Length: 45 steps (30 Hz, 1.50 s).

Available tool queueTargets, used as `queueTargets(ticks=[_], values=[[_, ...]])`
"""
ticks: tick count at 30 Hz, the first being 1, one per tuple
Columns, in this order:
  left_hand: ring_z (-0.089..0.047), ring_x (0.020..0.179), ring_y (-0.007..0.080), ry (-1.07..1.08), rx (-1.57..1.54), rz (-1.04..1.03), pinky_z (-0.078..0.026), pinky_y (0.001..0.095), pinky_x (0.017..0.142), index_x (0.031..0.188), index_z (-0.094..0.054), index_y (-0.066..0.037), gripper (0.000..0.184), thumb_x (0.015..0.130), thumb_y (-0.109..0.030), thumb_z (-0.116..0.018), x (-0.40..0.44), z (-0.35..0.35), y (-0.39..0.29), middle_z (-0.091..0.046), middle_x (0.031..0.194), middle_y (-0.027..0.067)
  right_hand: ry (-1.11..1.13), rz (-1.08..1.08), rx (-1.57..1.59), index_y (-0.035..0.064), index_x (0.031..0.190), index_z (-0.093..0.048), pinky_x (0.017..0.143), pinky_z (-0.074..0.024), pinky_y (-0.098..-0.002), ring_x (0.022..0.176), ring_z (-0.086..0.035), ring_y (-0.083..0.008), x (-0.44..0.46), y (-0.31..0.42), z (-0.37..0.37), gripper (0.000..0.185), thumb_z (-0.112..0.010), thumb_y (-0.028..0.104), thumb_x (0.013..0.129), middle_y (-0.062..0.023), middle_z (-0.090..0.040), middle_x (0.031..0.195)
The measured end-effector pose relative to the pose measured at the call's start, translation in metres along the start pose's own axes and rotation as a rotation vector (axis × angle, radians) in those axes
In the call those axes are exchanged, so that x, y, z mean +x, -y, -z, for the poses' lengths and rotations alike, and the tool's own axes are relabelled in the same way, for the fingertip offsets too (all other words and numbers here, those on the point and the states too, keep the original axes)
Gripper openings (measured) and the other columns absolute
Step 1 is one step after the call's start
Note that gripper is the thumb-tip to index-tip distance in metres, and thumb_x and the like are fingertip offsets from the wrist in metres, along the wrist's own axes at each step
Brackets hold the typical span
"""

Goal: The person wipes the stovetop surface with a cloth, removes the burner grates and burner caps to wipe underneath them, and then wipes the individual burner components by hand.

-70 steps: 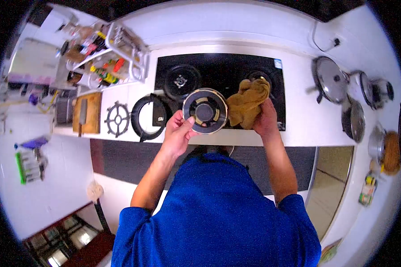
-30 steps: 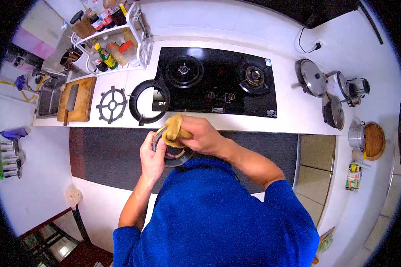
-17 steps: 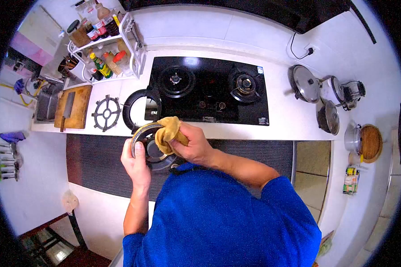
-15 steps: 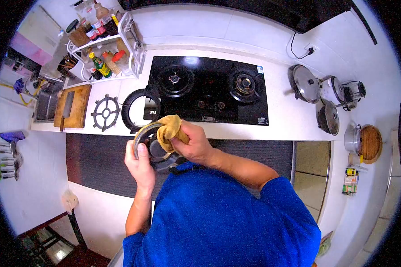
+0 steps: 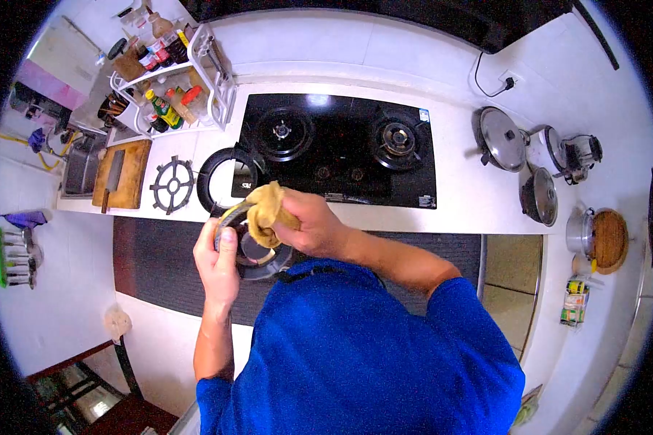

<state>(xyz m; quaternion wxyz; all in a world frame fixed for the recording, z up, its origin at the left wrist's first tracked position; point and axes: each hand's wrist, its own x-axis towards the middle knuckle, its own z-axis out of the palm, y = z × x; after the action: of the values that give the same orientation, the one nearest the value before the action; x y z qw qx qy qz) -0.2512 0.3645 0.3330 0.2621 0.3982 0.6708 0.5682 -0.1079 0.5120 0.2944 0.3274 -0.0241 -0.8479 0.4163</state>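
Observation:
My left hand (image 5: 218,267) is closed on the left rim of a round metal burner part (image 5: 268,264), its thumb on the near face. My right hand (image 5: 313,223) grips a yellow-brown cloth (image 5: 265,210) and presses it on the part's upper rim. The part is tilted in front of my body, below the counter edge. Beyond it on the white counter lie a black ring (image 5: 207,181) and a spoked pan support (image 5: 172,185). The black gas hob (image 5: 341,170) stands behind my hands.
A cleaver (image 5: 114,172) lies on a wooden board (image 5: 134,174) by the sink (image 5: 81,168). A white rack (image 5: 228,94) holds bottles. Lidded pans (image 5: 502,139) stand at the right, with a basket (image 5: 609,241) beyond.
Since the oldest frame, both hands have brought the burner part lower and nearer my body, and the cloth has come onto its rim. Lately the part has tilted slightly.

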Motion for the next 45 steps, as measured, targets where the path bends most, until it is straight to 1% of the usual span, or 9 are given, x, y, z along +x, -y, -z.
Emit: queueTargets(ticks=[4,7,15,17,21,26,30,40,45], values=[[-0.049,0.082,0.0081,-0.228,-0.022,-0.074,-0.043,0.025,0.074,0.1,-0.06,0.001,0.035,0.106,-0.032,-0.051,-0.011,-0.02,0.017,-0.058,0.088,0.0007,-0.271,-0.35,0.285,0.0002,0.124,-0.06,0.088,-0.052,-0.0337,0.101,-0.068,-0.024,-0.016,0.013,-0.013,0.033,-0.065,0.012,0.094,-0.0155,-0.066,0.111],[-0.047,0.079,0.0089,-0.106,0.002,-0.027,-0.042,0.0272,0.07,0.097,-0.057,0.0,0.035,0.106,-0.033,-0.051,-0.018,-0.021,0.013,-0.055,0.085,0.0004,-0.178,-0.263,0.123,0.0024,0.113,-0.061,0.082,-0.0536,-0.0426,0.097,-0.067,-0.04,-0.019,0.002,-0.005,0.029,-0.069,0.011,0.087,-0.0195,-0.065,0.104],[-0.062,0.065,0.0096,0.371,0.102,-0.159,-0.052,0.0279,0.049,0.117,-0.061,0.003,0.039,0.103,-0.034,-0.055,0.01,-0.006,0.016,-0.063,0.08,0.0057,0.252,-0.087,0.009,0.0023,0.106,-0.06,0.079,-0.0522,-0.0462,0.093,-0.063,-0.0423,-0.001,0.006,0.022,0.024,-0.068,0.013,0.086,-0.0187,-0.062,0.099],[-0.061,0.067,0.0089,0.414,-0.077,0.231,-0.052,0.0261,0.054,0.115,-0.062,0.0,0.04,0.102,-0.038,-0.057,0.012,-0.001,0.009,-0.064,0.086,0.0034,0.166,-0.114,0.053,0.001,0.112,-0.061,0.083,-0.0518,-0.0425,0.098,-0.064,-0.0394,-0.005,0.003,0.011,0.03,-0.069,0.011,0.086,-0.019,-0.062,0.103],[-0.059,0.074,0.0044,0.177,-0.291,0.133,-0.051,0.021,0.066,0.123,-0.055,-0.005,0.053,0.1,-0.052,-0.056,0.025,0.001,0.015,-0.063,0.088,0.0001,-0.292,-0.28,0.124,0.0018,0.109,-0.063,0.083,-0.0535,-0.0419,0.095,-0.067,-0.0363,-0.011,0.004,-0.009,0.024,-0.067,0.012,0.087,-0.0189,-0.065,0.101],[-0.056,0.119,0.0188,0.038,-0.544,0.047,-0.046,0.0333,0.102,0.142,-0.046,0.001,0.064,0.092,-0.027,-0.074,-0.01,-0.039,0.061,-0.058,0.13,0.0104,-0.54,-0.632,0.316,-0.0004,0.122,-0.063,0.086,-0.0532,-0.0299,0.096,-0.065,-0.0127,-0.024,0.007,-0.018,0.028,-0.062,0.008,0.095,-0.0046,-0.07,0.109],[-0.058,0.117,0.02,-0.263,-0.341,0.038,-0.046,0.0352,0.103,0.136,-0.05,0.003,0.06,0.087,-0.018,-0.078,-0.021,-0.062,0.055,-0.06,0.126,0.0114,-0.519,-0.64,0.365,-0.001,0.124,-0.062,0.088,-0.0523,-0.0292,0.099,-0.064,-0.0123,-0.034,0.011,-0.029,0.029,-0.06,0.005,0.096,-0.0048,-0.069,0.11],[-0.06,0.114,0.0172,0.096,-0.214,0.007,-0.047,0.0337,0.101,0.13,-0.057,0.003,0.06,0.083,-0.025,-0.083,-0.018,-0.025,0.043,-0.065,0.121,0.0106,-0.351,-0.478,0.133,0.0004,0.125,-0.062,0.09,-0.052,-0.0311,0.101,-0.066,-0.0158,-0.032,0.014,-0.008,0.03,-0.062,0.005,0.095,-0.0082,-0.069,0.11],[-0.061,0.106,0.0142,0.411,-0.088,0.103,-0.049,0.0318,0.096,0.125,-0.059,0.002,0.053,0.083,-0.02,-0.082,-0.005,-0.006,0.035,-0.067,0.114,0.0077,0.106,-0.265,-0.054,0.0022,0.123,-0.063,0.085,-0.0522,-0.0332,0.098,-0.069,-0.0234,-0.006,0.002,0.019,0.032,-0.067,0.011,0.092,-0.0139,-0.069,0.108]])
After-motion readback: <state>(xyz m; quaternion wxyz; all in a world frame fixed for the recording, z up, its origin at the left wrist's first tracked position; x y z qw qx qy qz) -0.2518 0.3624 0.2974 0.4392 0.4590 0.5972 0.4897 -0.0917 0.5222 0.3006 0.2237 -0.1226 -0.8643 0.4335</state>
